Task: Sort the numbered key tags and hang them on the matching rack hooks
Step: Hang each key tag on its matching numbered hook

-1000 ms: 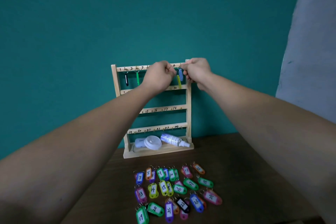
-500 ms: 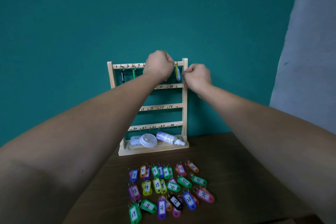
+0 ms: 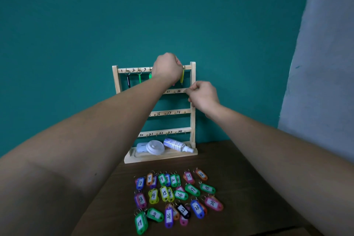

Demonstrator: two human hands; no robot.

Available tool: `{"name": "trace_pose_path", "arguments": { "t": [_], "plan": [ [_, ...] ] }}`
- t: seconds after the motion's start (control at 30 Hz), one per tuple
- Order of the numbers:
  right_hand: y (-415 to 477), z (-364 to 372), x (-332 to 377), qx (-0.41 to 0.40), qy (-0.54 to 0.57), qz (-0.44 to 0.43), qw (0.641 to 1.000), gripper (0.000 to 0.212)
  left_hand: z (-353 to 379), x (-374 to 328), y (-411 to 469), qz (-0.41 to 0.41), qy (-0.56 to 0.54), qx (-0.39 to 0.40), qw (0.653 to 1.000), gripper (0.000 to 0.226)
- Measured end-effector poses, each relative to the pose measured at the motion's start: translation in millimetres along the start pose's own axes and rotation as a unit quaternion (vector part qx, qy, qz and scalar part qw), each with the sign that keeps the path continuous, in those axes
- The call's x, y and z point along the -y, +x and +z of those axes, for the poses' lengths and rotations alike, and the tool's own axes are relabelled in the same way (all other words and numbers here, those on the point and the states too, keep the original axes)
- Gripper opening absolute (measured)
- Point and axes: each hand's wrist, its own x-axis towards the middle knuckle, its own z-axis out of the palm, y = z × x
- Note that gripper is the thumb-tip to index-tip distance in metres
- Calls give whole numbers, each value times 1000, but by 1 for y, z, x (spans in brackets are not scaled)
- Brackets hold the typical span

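1. The loose tags [image 3: 178, 195] lie in rows on the table [image 3: 249, 188] in front of the rack, well apart from both hands. Their numbers run from 7 up.
2. Tag 7 [image 3: 140, 182], likely the next to go, is at the left end of the row nearest the rack. Its long axis points roughly at the rack, ring end toward it.
3. A bottle [image 3: 177, 144] and a white lid [image 3: 155, 146] lie on the base of the rack [image 3: 193, 120].
4. The right hand [image 3: 204, 95] is beside the rack's right post at the second rail. Its fingers are curled in, with nothing visible in them. It is the lower hand, so I judge it nearer the pile.
5. The left hand [image 3: 167, 67] is at the rack's top rail, clenched, with its back to the camera. I cannot tell whether it pinches a tag. Its forearm hides the second rail's left end.
6. A yellow tag [image 3: 182, 77] hangs upright near the top rail's right end, just beside the left hand. A black tag [image 3: 128, 81] and a green tag [image 3: 139, 78] hang toward the left end.
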Motion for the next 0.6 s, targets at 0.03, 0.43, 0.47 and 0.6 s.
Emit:
{"name": "trace_pose_path", "arguments": {
  "t": [0.03, 0.43, 0.47, 0.6],
  "plan": [
    [-2, 2, -2, 7, 3, -3, 1000, 13, -1, 0, -1, 5, 5, -4, 1000, 16],
    [-85, 30, -32, 144, -45, -51, 987, 13, -30, 71, -94, 44, -53, 42, 997, 10],
    [-94, 36, -34, 161, -49, -52, 984, 13, -30, 83, -109, 36, -52, 58, 996, 10],
    [-123, 61, -42, 197, -94, -61, 974, 12, -27, 132, -163, 7, -33, 113, 993, 7]
  ]
}}
